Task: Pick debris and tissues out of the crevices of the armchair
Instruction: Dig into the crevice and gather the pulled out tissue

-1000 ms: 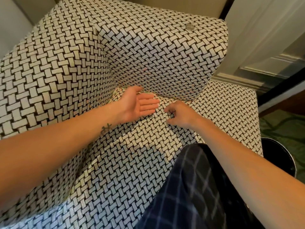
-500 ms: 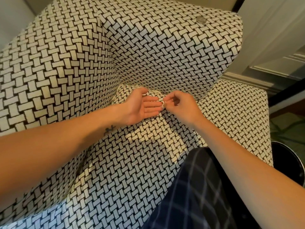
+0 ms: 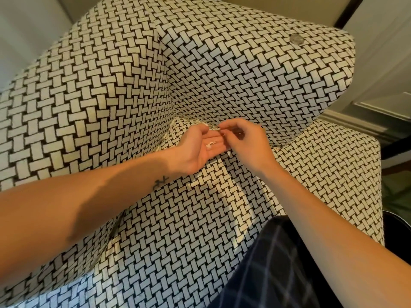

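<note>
The armchair (image 3: 124, 90) is covered in black-and-white woven fabric. My left hand (image 3: 198, 150) lies palm up on the seat cushion, close to the back corner crevice (image 3: 189, 120), fingers relaxed. Small white scraps of debris (image 3: 211, 144) rest on its fingers. Just to the right, my right hand (image 3: 246, 143) is touching the left fingertips, its thumb and forefinger pinching a tiny pale scrap (image 3: 223, 134) over the left hand.
A round coin-like disc (image 3: 297, 38) lies on top of the right armrest. My knee in dark checked trousers (image 3: 278, 263) presses on the seat's front. A dark round bin (image 3: 398, 230) stands on the floor at the right, beside the white skirting.
My right hand has moved left from the seat cushion up to the left fingertips. White scraps now lie on the left hand's fingers. The view has shifted closer.
</note>
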`<control>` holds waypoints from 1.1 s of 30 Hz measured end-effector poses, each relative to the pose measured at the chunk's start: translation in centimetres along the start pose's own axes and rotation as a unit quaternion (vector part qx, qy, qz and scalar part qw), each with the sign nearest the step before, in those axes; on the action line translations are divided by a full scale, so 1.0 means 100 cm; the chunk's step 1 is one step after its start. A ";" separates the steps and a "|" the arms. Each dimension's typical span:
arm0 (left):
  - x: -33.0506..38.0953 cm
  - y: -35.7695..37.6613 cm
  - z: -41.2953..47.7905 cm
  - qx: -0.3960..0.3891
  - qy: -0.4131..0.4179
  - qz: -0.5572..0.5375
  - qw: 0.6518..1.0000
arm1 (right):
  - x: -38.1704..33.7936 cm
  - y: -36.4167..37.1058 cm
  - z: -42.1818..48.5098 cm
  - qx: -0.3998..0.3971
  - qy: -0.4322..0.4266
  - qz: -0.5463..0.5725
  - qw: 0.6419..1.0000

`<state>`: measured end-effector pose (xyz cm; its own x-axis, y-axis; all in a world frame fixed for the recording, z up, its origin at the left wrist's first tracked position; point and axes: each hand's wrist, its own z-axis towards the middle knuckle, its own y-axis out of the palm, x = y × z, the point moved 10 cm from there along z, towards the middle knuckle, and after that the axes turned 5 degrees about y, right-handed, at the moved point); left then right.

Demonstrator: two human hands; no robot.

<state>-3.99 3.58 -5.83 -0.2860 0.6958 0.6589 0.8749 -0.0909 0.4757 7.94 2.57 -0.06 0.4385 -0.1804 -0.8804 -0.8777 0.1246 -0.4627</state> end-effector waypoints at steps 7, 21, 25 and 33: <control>0.009 -0.016 0.001 0.078 0.032 -0.006 0.996 | 0.042 -0.003 0.023 0.004 0.089 -0.061 0.994; 0.011 -0.028 0.004 0.132 0.043 -0.008 0.990 | 0.062 0.036 0.050 -0.060 0.169 -0.352 0.919; 0.012 -0.028 0.004 0.142 0.043 -0.023 0.989 | 0.059 0.038 0.053 -0.044 0.200 -0.346 0.915; 0.017 -0.030 0.006 0.170 0.040 -0.057 0.983 | 0.055 0.051 0.066 -0.086 0.202 -0.471 0.854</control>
<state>-6.88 5.45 -6.47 -0.4086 0.6279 0.6624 0.9111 0.2375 0.3369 7.14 8.69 -8.01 0.8941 -0.4478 -0.0022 -0.2032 -0.4012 -0.8932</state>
